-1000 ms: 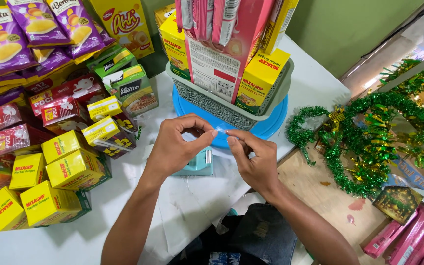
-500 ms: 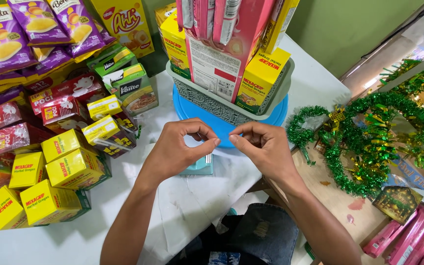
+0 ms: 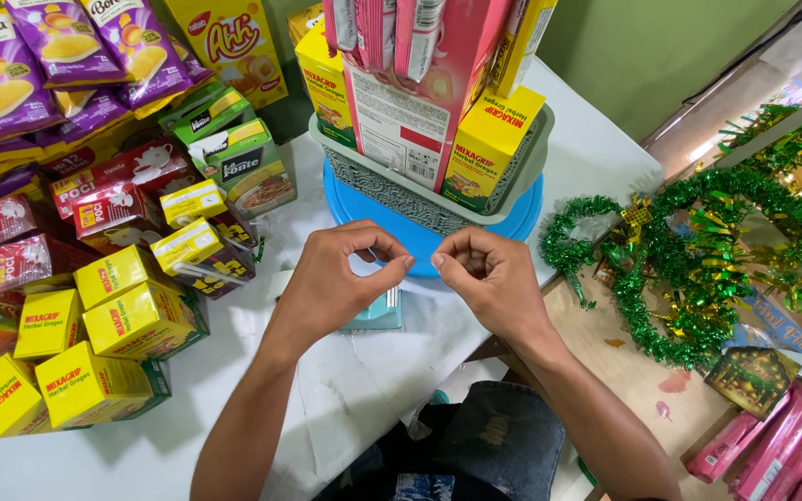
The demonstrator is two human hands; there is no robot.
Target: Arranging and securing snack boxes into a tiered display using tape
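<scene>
My left hand (image 3: pixel 336 283) and my right hand (image 3: pixel 489 278) meet fingertip to fingertip above the white table (image 3: pixel 596 158). Both pinch a small piece of clear tape (image 3: pixel 421 266), which is hard to make out. Under my left hand lies a teal tape dispenser (image 3: pixel 378 315), partly hidden by the fingers. Just beyond the hands stands a grey-green basket (image 3: pixel 401 195) on a round blue tray (image 3: pixel 364 218), packed upright with yellow and pink boxes (image 3: pixel 489 148).
Yellow boxes (image 3: pixel 113 320), red packets (image 3: pixel 11 264), green boxes (image 3: pixel 243 167) and purple snack bags (image 3: pixel 11 74) crowd the table's left side. Green tinsel garlands (image 3: pixel 698 260) lie on the right, with pink packets (image 3: pixel 772 441) on the floor at lower right.
My hands have come together: a second ago they were apart with the tape stretched between them, now the fingertips nearly touch. They have also dropped slightly toward me.
</scene>
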